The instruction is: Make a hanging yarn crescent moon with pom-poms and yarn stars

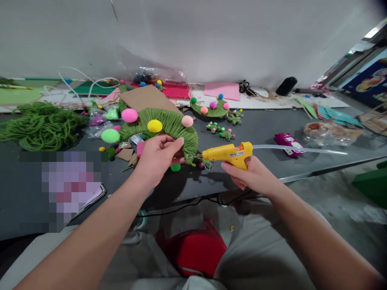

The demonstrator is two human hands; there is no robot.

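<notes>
My left hand [161, 155] grips a crescent wrapped in green yarn [169, 123], thumb on its face. Along the crescent sit coloured pom-poms, among them a yellow one [155, 126], a pink one [130, 115] and a light green one [110, 136]. My right hand [250, 173] is closed round the handle of a yellow hot glue gun [229, 153]. Its nozzle touches or nearly touches the crescent's lower right tip. A long clear glue stick [296, 149] sticks out of the gun's back.
A smaller yarn crescent [211, 109] and little green yarn pieces [226, 134] lie beyond my hands. Green yarn [45, 125] is heaped at left, cardboard [149, 98] behind. A purple packet [288, 144] lies at right. A black cord [181, 205] hangs below the table edge, near a red stool [193, 251].
</notes>
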